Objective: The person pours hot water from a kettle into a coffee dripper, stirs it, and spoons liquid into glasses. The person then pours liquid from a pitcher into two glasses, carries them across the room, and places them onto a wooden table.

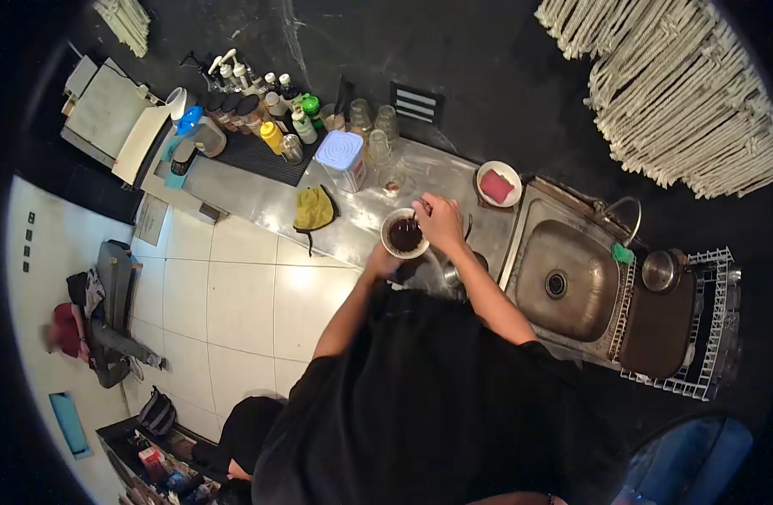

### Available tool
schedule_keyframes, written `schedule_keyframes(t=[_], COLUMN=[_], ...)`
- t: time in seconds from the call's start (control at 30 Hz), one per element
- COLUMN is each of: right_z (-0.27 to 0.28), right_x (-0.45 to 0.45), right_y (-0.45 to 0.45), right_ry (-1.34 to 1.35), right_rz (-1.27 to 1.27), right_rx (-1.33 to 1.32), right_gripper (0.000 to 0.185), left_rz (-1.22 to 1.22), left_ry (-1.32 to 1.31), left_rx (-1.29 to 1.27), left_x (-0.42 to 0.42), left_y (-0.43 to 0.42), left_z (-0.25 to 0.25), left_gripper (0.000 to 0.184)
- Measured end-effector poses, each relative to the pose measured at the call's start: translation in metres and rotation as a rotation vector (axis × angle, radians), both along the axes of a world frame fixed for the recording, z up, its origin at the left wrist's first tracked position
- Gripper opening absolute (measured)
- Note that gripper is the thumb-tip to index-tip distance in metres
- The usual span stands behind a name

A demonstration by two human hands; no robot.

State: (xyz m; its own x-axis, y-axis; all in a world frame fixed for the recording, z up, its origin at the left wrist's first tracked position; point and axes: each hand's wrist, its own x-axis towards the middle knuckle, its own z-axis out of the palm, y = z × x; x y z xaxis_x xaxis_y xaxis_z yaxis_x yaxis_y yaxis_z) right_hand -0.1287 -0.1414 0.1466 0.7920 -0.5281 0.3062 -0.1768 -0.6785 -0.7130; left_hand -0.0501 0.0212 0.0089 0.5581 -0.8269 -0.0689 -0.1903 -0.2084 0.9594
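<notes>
White cup (405, 254), with dark liquid (403, 235) inside, sits at the near edge of the metal surface (445, 175), just in front of the person's black shirt (437, 379). The left hand (385, 262) is closed against the cup's near left side; it is blurred, and how its fingers wrap underneath cannot be told. The right hand (440, 222) hangs over the cup's right rim, fingertips drawn together, pinching a thin utensil (416, 217) that points down into the liquid; its kind is too small to make out.

Just to the right of the cup, partly hidden by the right forearm, stands a metal vessel (453, 273). An olive-green cloth (316, 208) lies to the left, well apart from the hands. Farther back are a container with a pale blue lid (342, 150) and, beside it, a group of clear glasses (381, 145). Bottles, one of them yellow (271, 137), stand around a black ribbed mat (273, 167).

Toward the right, a white bowl (510, 172) holding a reddish sponge (495, 187) rests near the sink (571, 240). Past the sink, a white wire rack (698, 392) carries a brown tray (656, 337) and a metal pot (659, 272).
</notes>
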Motion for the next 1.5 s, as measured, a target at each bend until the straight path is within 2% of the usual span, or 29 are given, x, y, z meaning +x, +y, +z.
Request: schedule_keyframes(t=[0.03,0.07,0.13,0.17,0.23,0.27,0.37,0.57,0.7,0.8,0.83,1.0,1.03,1.13,1.27,1.37,1.43,1.5], right_z=[0.001,0.002,0.003,0.003,0.002,0.000,0.000,0.006,0.016,0.011,0.013,0.021,0.021,0.024,0.022,0.025,0.024,0.022], right_x=[0.002,0.004,0.004,0.004,0.005,0.005,0.006,0.017,0.023,0.026,0.026,0.022,0.020,0.016,0.016,0.012,0.011,0.011], right_y=[0.001,0.003,0.008,0.010,0.011,0.011,0.013,0.012,0.018,0.020,0.019,0.016,0.018,0.019,0.016,0.017,0.020,0.019], right_ry=[0.010,0.024,0.036,0.064,0.092,0.067,0.035,0.011,0.021,0.012,-0.040,0.029,0.026,0.036,-0.005,-0.005,-0.014,-0.034], right_rz=[-0.006,-0.014,-0.015,-0.022,-0.033,-0.014,0.019,0.065,0.149,0.206,0.204,0.154,0.186,0.256,0.190,0.191,0.286,0.247], right_rx=[-0.013,-0.023,-0.016,0.009,0.033,0.026,0.013,-0.034,-0.075,-0.179,-0.182,-0.112,-0.119,-0.079,-0.055,-0.117,-0.136,-0.116], right_gripper=[0.029,0.028,0.028,0.028,0.028,0.028,0.028,0.026,0.021,0.020,0.025,0.023,0.022,0.020,0.025,0.020,0.022,0.022], left_rz=[0.041,0.061,0.098,0.106,0.165,0.166,0.271,0.280,0.302,0.208,0.226,0.216,0.243,0.275,0.267,0.286,0.275,0.253], left_ry=[-0.016,-0.137,-0.113,-0.107,-0.202,-0.199,-0.353,-0.378,-0.389,-0.393,-0.379,-0.374,-0.394,-0.363,-0.302,-0.332,-0.324,-0.321], left_rx=[0.072,-0.029,0.225,0.224,0.515,0.515,0.270,0.223,0.363,0.440,0.435,0.554,0.446,0.351,0.477,0.413,0.445,0.472], left_x=[0.002,0.004,-0.002,-0.007,-0.009,-0.010,-0.014,-0.012,-0.018,-0.010,-0.012,-0.014,-0.016,-0.016,-0.017,-0.017,-0.017,-0.016], left_y=[-0.001,0.001,0.003,0.002,-0.002,-0.001,0.002,0.001,0.000,-0.001,-0.004,-0.004,0.000,-0.001,-0.004,-0.003,-0.005,-0.004], left_z=[-0.014,-0.029,-0.002,0.007,0.015,0.012,-0.006,-0.020,0.003,-0.009,-0.006,0.008,0.005,0.006,0.016,0.005,0.008,0.019], left_gripper=[0.059,0.060,0.058,0.058,0.059,0.059,0.055,0.052,0.056,0.059,0.059,0.058,0.057,0.059,0.063,0.065,0.066,0.070])
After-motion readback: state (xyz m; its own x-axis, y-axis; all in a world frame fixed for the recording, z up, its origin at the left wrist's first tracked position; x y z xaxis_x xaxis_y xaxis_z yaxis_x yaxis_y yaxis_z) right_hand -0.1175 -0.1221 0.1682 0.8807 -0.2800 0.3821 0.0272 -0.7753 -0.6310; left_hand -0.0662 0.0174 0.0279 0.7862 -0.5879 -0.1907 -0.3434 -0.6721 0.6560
